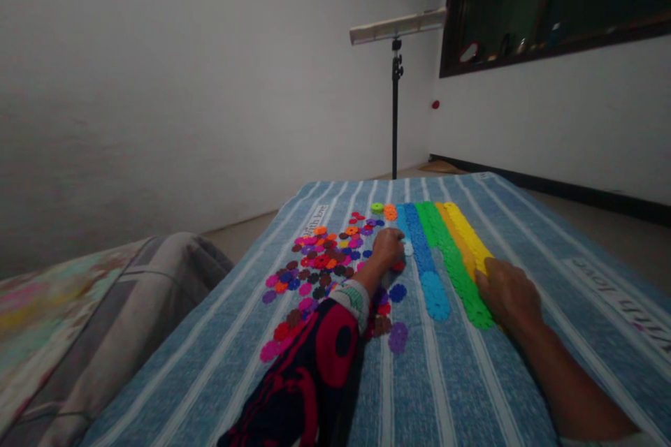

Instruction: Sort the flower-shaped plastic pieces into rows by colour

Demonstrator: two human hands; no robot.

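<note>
Rows of overlapping plastic snowflake discs lie on a striped cloth: a blue row (419,244), a green row (461,286), an orange row (463,247) and a yellow row (466,227). Left of them is a scattered pile of mixed-colour discs (321,261). My left hand (386,248), its fingers curled together, rests beside the light blue discs (402,218); anything inside it is hidden. Over the near end of the yellow and orange rows, my right hand (509,293) is closed with bent fingers. What its fingertips grip, I cannot make out.
The blue-and-white striped cloth (210,391) covers the table. At the far edge sit green discs (377,208) and orange discs (391,212). A draped, patterned cover (152,307) stands left. Beyond the table is a black stand (395,112) with a flat panel.
</note>
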